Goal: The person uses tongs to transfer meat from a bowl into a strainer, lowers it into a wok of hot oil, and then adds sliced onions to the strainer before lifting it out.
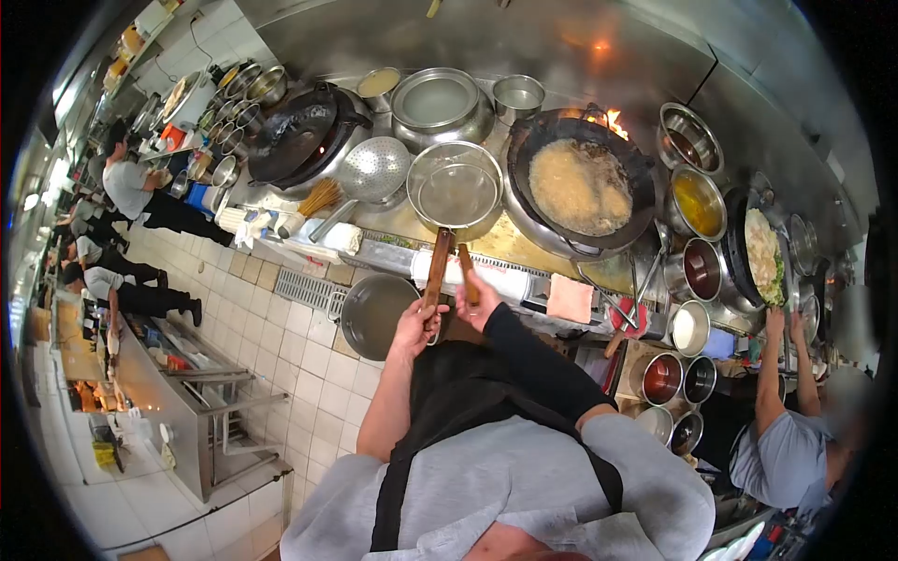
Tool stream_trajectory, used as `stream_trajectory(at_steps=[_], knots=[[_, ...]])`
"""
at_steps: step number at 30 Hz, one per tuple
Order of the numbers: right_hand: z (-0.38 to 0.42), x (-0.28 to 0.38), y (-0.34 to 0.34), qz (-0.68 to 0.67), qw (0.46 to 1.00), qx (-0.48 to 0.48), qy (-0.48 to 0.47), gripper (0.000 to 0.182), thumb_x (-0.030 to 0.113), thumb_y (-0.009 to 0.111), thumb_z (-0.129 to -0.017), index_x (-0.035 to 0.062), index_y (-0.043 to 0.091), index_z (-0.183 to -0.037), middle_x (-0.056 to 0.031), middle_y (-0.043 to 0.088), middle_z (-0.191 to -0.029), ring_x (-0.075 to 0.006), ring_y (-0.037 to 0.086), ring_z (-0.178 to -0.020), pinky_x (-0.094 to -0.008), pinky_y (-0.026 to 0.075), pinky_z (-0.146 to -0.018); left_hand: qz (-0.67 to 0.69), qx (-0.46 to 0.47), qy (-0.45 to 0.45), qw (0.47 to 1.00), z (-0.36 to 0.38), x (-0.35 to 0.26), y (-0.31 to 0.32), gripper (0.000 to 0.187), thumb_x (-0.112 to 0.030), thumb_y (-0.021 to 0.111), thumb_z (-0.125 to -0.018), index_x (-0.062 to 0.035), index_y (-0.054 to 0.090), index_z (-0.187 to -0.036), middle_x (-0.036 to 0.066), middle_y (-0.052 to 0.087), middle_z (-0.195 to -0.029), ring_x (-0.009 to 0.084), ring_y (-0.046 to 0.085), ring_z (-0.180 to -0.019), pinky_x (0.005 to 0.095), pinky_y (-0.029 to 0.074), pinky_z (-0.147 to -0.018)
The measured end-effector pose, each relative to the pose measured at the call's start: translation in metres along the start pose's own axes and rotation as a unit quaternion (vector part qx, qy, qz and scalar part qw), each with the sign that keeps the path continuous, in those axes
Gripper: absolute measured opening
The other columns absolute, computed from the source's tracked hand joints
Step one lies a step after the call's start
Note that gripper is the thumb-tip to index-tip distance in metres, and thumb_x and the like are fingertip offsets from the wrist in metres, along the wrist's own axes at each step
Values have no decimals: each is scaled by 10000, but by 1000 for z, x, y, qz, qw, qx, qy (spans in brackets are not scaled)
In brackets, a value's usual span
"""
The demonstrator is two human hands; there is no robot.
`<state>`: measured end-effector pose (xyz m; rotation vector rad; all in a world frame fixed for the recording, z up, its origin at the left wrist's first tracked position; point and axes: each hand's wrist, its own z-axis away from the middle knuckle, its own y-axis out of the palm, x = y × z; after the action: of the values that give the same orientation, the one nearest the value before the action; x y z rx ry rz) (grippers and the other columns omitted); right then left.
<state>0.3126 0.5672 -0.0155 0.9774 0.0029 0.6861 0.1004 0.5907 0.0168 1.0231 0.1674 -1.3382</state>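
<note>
My left hand (417,325) is closed around the long wooden handle of a round mesh strainer (456,182), whose bowl lies over the counter in front of me. Beside it, my right hand (481,297) grips a second, shorter-looking wooden handle (468,271); the tool on its far end cannot be made out. To the right of the strainer a large black wok (519,173) sits on a burner with bubbling, foamy liquid (580,187) inside. A perforated metal skimmer (374,169) rests left of the strainer.
Flames (615,122) rise behind the wok. Another dark wok (297,140) stands left, near a bamboo brush (321,196). A lidded-looking steel pot (435,98) is behind. Below is a metal pot (374,316). At right, a co-worker (786,458) reaches toward a wok; several sauce bowls stand between us.
</note>
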Motion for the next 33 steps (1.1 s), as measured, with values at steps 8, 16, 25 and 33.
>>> stream_trajectory(at_steps=[8, 16, 25, 33], knots=[[-7, 109, 65, 597, 534, -356, -480, 199, 156, 562, -880, -8, 531, -989, -254, 631, -716, -408, 645, -644, -508, 522, -628, -27, 48, -48, 997, 43, -11, 0, 302, -104, 456, -1037, -31, 435, -1329, 173, 680, -1047, 124, 586, -686, 222, 482, -556], [10, 180, 86, 660, 573, -370, -315, 362, 162, 626, -864, -27, 534, -1158, -321, 655, -996, -478, 627, -980, -505, 503, -853, -152, -140, -63, 976, 22, 42, -90, 325, -247, 554, -1004, 0, 548, -1215, 122, 657, -974, 189, 678, -783, 303, 578, -618], [242, 177, -13, 578, 508, -553, -319, 521, 122, 627, -879, 47, 481, -1374, -257, 650, -1164, -423, 627, -1078, -443, 507, -909, -864, 131, -54, 483, 72, 197, -367, 259, -325, 651, -860, -67, 663, -865, 130, 706, -837, 321, 703, -748, 449, 540, -597], [264, 150, -73, 180, 874, -384, -239, 199, 152, 552, -978, 92, 527, -1166, -40, 522, -709, -95, 413, -456, -250, 309, -350, -728, -32, 18, 685, 90, 206, -375, 248, -299, 621, -876, -79, 701, -958, 149, 711, -835, 323, 710, -722, 420, 559, -594]])
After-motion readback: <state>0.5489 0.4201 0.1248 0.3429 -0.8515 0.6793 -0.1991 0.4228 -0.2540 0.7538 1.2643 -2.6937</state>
